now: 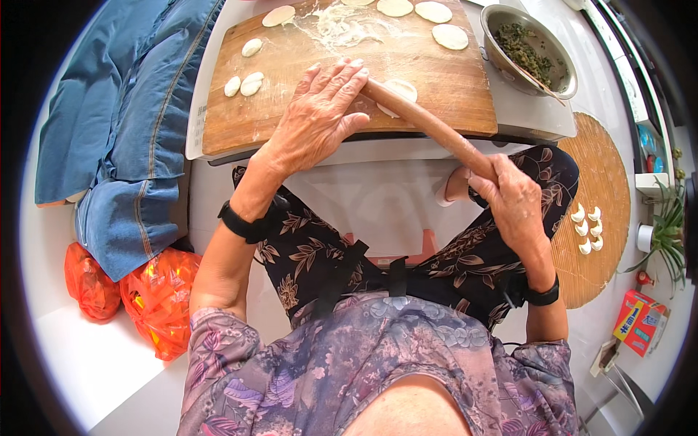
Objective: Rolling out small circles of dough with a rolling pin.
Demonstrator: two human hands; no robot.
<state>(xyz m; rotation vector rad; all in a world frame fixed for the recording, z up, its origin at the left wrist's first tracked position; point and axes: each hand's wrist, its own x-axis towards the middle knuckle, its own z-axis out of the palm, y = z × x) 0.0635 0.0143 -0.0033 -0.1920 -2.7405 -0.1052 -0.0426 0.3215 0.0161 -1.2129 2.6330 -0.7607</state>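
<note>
A wooden rolling pin (422,119) slants over a wooden board (322,101) dusted with flour. My right hand (510,199) is wrapped around its near end, off the board's front edge. On the far end lies my left hand (324,109), fingers stretched out and together, covering that tip. Beneath the pin, a round dough wrapper (402,90) is partly hidden. Small flattened dough pieces (252,84) sit left of my left hand. Several rolled wrappers (450,36) are spread along the board's back and right side, near a patch of loose flour (346,24).
Right of the board stands a metal bowl (564,65) of chopped green filling with chopsticks (537,82). Several folded dumplings (582,228) rest on a round slatted mat (594,163) at lower right. Blue denim cloth (136,109) and red plastic bags (161,300) are at left.
</note>
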